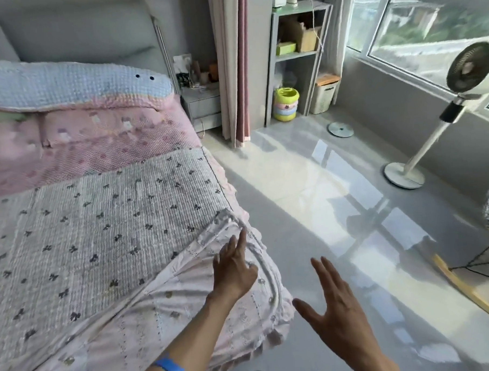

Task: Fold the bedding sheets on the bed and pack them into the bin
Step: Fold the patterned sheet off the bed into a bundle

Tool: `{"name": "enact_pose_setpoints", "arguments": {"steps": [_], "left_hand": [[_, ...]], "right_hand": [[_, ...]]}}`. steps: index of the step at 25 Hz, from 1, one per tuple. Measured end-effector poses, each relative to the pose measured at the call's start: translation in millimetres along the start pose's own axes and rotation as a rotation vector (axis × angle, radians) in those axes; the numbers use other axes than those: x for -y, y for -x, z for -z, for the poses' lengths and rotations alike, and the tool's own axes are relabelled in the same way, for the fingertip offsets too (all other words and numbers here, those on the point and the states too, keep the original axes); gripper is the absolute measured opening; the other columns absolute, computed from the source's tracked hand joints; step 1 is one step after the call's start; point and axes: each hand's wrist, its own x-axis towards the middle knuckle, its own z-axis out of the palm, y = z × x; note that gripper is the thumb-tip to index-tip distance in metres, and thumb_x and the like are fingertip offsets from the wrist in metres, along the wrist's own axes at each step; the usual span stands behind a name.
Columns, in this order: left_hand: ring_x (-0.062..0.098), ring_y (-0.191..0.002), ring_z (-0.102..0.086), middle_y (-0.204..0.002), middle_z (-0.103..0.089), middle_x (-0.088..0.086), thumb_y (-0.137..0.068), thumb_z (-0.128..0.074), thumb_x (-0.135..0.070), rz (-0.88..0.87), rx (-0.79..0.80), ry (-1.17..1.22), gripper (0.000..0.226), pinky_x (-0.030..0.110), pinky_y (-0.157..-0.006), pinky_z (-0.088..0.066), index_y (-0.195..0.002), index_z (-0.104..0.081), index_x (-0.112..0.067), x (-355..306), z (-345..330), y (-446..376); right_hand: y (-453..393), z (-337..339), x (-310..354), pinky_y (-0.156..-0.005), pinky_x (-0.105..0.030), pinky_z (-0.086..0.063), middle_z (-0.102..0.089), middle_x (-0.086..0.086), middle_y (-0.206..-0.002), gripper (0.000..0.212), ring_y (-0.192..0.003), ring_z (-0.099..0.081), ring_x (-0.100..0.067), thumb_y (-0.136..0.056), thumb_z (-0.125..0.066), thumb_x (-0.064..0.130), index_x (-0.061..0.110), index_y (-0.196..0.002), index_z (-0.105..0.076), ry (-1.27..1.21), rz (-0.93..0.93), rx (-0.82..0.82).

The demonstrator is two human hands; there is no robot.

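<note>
"How far along is the folding, would you say?"

"Barely begun, by my reckoning. The grey quilt (pixel 108 230) with the little dark bows lies spread flat across the near half of the bed (pixel 118 140), and under it a pale pink sheet (pixel 187 322) hangs over the near right corner. The corner of that sheet is turned back, but I would not call it a fold."

"And the hands?"

"The left hand (pixel 234 270) is open, fingers spread, over the turned-back corner at the bed's right edge. Whether it touches the cloth I cannot tell; it grips nothing. The right hand (pixel 334 310) is open too, empty, out over the floor (pixel 307 182) just beside the bed."

"Any bin?"

"None I could name for certain. A white lidded basket (pixel 324 93) stands far off by the shelf (pixel 296 57), next to a yellow tub (pixel 286 103). So both the folding and the packing look to be left: 2 layers at least."

"Any writing to read?"

"There is a dark mark on the basket's front, too small to make out. No brand anywhere that I can read."
</note>
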Motion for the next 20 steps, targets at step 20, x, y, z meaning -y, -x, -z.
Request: {"name": "enact_pose_setpoints", "arguments": {"steps": [20], "left_hand": [[0.019,-0.148,-0.019,-0.163,-0.011,-0.01,-0.095,-0.051,-0.026,0.835,-0.526,0.436,0.079,0.039,-0.115,-0.033,-0.154,0.001,-0.039,-56.3,-51.2,-71.6]], "right_hand": [[-328.9,-34.8,-27.0,-0.11,-0.028,-0.033,-0.027,0.011,-0.16,0.067,-0.142,-0.035,-0.012,-0.087,-0.058,0.052,0.042,-0.147,-0.032,0.025,0.871,0.803]]}}
